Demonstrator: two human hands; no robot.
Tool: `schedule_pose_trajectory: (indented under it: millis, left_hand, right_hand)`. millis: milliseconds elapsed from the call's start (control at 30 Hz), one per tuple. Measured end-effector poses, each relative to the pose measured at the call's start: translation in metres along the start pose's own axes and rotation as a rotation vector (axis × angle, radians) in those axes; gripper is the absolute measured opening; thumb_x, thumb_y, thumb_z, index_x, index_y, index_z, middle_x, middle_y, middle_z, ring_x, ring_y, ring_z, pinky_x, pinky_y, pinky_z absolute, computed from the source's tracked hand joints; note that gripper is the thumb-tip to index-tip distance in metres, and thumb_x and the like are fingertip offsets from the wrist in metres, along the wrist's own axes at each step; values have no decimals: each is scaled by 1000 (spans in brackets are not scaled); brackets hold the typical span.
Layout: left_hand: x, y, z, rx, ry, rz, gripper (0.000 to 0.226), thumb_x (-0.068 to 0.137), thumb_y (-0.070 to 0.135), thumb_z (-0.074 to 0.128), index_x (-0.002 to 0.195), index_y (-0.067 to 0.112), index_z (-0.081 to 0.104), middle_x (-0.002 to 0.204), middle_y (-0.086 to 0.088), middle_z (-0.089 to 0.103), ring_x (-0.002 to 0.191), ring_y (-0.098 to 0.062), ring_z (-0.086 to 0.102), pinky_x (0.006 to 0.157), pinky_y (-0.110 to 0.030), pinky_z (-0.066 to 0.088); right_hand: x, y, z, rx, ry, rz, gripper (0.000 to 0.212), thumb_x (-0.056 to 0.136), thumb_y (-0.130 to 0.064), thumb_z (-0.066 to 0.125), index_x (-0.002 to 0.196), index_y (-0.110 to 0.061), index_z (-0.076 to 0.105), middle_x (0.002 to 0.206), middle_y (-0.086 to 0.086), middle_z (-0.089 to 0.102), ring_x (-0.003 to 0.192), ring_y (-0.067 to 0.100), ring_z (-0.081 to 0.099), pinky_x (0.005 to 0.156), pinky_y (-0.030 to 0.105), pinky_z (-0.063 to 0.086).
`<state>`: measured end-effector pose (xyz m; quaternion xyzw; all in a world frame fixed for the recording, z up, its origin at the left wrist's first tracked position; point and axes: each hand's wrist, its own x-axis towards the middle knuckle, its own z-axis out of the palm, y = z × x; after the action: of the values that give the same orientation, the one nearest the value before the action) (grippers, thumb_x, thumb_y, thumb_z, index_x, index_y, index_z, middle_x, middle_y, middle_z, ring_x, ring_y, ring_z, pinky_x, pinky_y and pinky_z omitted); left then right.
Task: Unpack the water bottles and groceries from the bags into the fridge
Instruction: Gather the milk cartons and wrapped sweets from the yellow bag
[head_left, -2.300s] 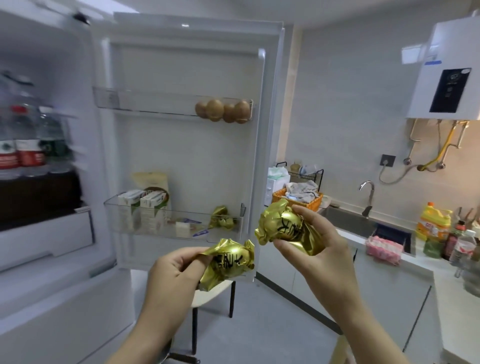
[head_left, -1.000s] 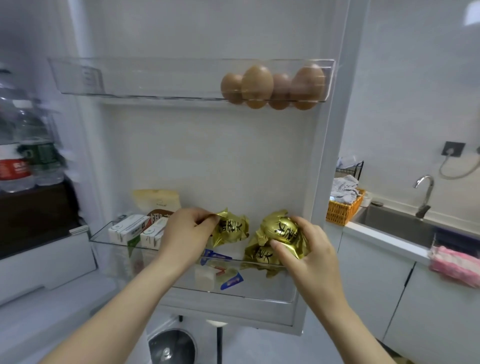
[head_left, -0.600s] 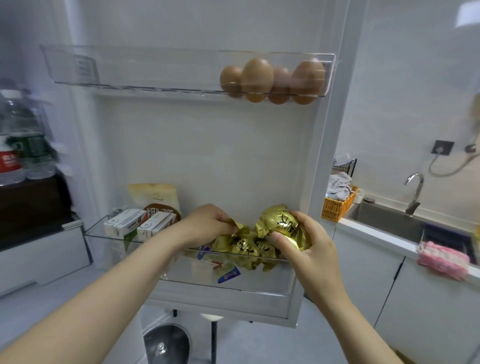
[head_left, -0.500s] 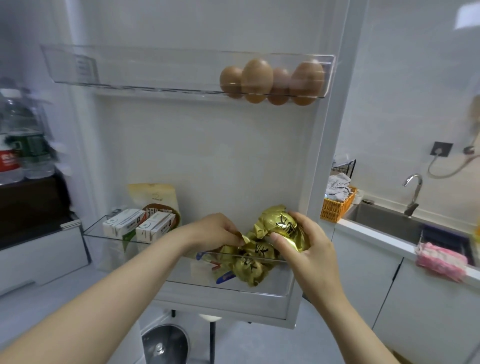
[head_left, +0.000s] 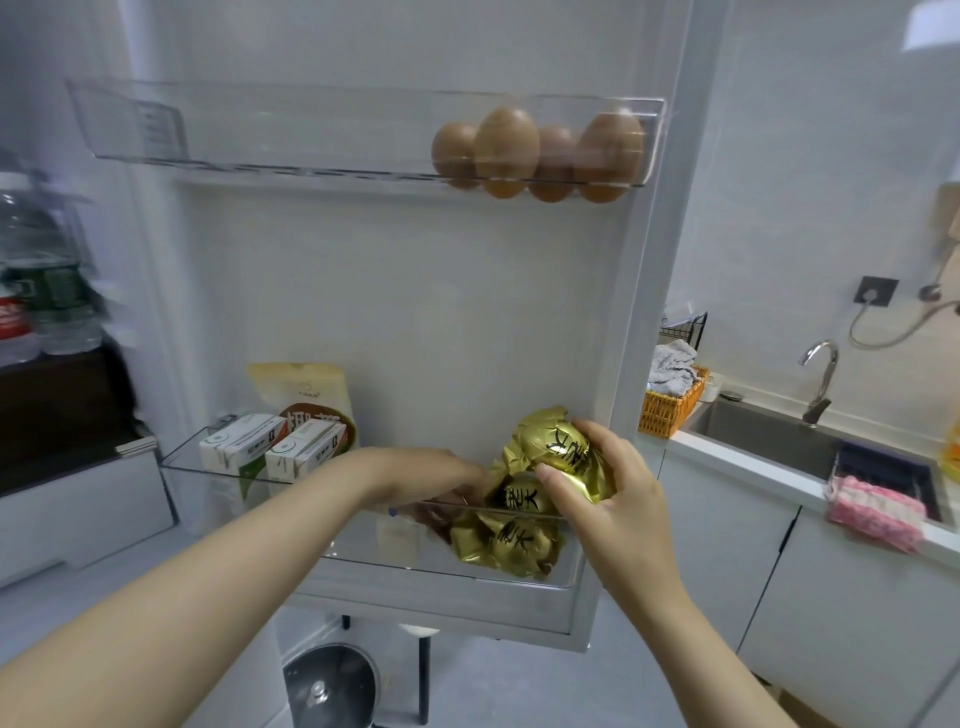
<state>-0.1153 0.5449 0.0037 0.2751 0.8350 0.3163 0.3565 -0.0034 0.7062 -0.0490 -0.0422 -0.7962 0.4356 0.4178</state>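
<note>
The fridge door stands open in front of me. Its lower door bin (head_left: 363, 551) holds two gold foil packets, one at the bottom (head_left: 506, 543) and one on top of it (head_left: 519, 496). My right hand (head_left: 615, 501) grips a third gold foil packet (head_left: 553, 444) just above the bin's right end. My left hand (head_left: 426, 475) reaches into the bin from the left, with its fingertips at the upper packet. The bin wall partly hides those fingers, so their grip is unclear.
Two milk cartons (head_left: 244, 457) and a pouch (head_left: 306, 392) fill the bin's left end. Several eggs (head_left: 535, 153) sit in the upper door shelf. Water bottles (head_left: 49, 306) stand inside the fridge at left. A sink (head_left: 769, 434), an orange basket (head_left: 670, 408) and a pink cloth (head_left: 875, 512) lie at right.
I stepped up to the door with a packet in each hand. My left hand lowered its packet into the bin onto the one there; my right hand brought its packet over the bin's right end.
</note>
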Motion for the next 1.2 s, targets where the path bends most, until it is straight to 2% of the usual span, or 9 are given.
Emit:
schedule_pose_trajectory:
  millis: [100,233,333,467,567,800,967,1067,1200]
  left_hand:
    - [1,-8,-4,156,85,-82,63,93,61,29,100,13,69,100,-4,71,92,-21,65,82,-30,49]
    - [-9,-24,-14,382,215,-63,82,91,68,12,113,12,67,121,-5,63,107,-22,57,97,-33,42]
    - [-14,-33,-15,361,296,39,76,94,62,14,102,14,72,108,-1,70,99,-16,62,83,-22,44]
    - [-18,-33,-9,89,316,231,59,100,47,26,100,9,72,95,-2,75,90,-9,69,72,-9,48]
    - [-20,-39,-8,124,349,300,58,100,47,25,94,12,72,82,1,76,85,-6,69,84,-20,48]
    - [-19,-51,-7,353,628,305,61,96,56,21,81,22,69,71,5,73,71,-7,68,77,-31,52]
    - [-19,-61,-1,278,1050,429,45,98,47,27,80,28,64,67,11,68,65,0,59,57,-15,37]
    - [-22,-66,0,250,1098,490,55,96,53,24,80,21,65,67,11,67,63,-1,59,54,-18,37]
    - [-22,-67,0,276,1136,498,59,91,54,19,81,17,64,67,4,67,63,-13,61,57,-33,46]
  right_hand:
    - [-1,-1,-1,-9,-5,-5,48,76,-29,79,117,-35,55,105,-18,60,99,-7,56,81,10,45]
    - [-1,-2,-1,-35,-11,-18,48,77,-29,79,118,-35,54,105,-20,58,100,-9,55,80,5,43]
    - [-1,-2,1,-57,-15,-23,48,77,-29,78,119,-35,55,105,-20,58,100,-7,55,80,6,43]
    - [2,-5,-1,-77,-42,-14,48,77,-29,79,119,-34,57,105,-15,60,100,-5,56,82,10,45]
    - [9,-13,-5,-114,-86,-9,48,76,-30,79,121,-28,60,107,-15,61,101,-4,56,85,16,46]
    - [29,-36,-3,-428,-411,-12,64,74,-38,76,132,-25,54,125,-8,59,117,11,52,99,30,45]
    - [38,-44,10,-528,-524,65,61,71,-40,77,127,-26,56,119,-6,61,107,12,56,87,27,48]
    - [44,-44,16,-546,-586,109,64,70,-41,78,128,-25,56,120,-6,60,107,13,56,85,26,47]
    - [44,-47,35,-502,-652,133,67,71,-45,77,130,-24,54,126,-6,59,112,13,55,91,28,48]
